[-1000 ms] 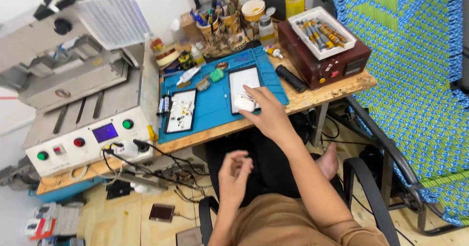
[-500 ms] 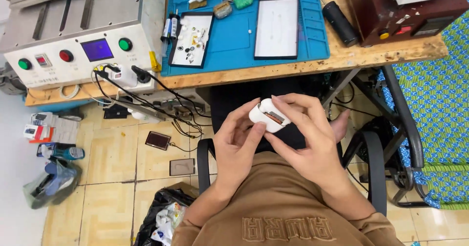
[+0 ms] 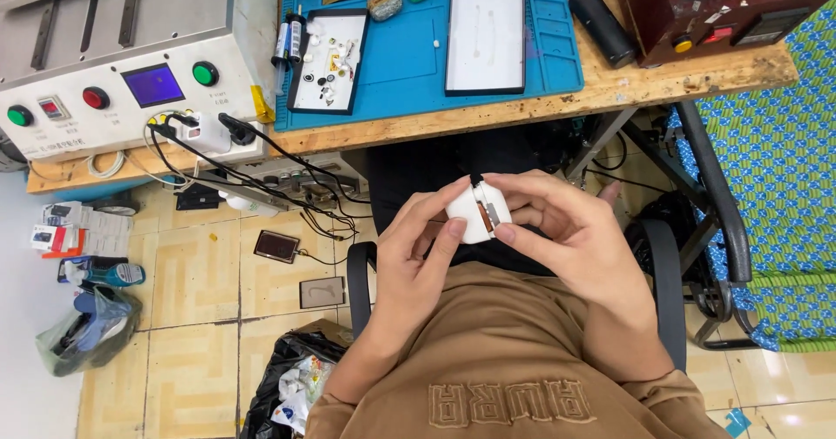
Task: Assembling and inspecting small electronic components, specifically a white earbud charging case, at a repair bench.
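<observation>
Two hands meeting over the lap, below the table (image 3: 610, 86) edge. Small white case (image 3: 477, 213) pinched between them, a brown and metal part showing on its open face. Left hand (image 3: 418, 256) fingers pressed on its left side; right hand (image 3: 570, 239) fingers curled around its right. Blue mat (image 3: 409, 64) and two trays up on the table.

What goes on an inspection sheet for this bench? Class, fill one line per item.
Surface: wooden bench bearing a blue mat.
Job's things: small white case, held over the lap.
Clutter: two trays on the mat, one with small parts; black cylinder.
Grips: left hand and right hand both pinch the case.
Cables: black leads hang from the grey machine.
Surroundings: tiled floor, rubbish bag, woven chair.
</observation>
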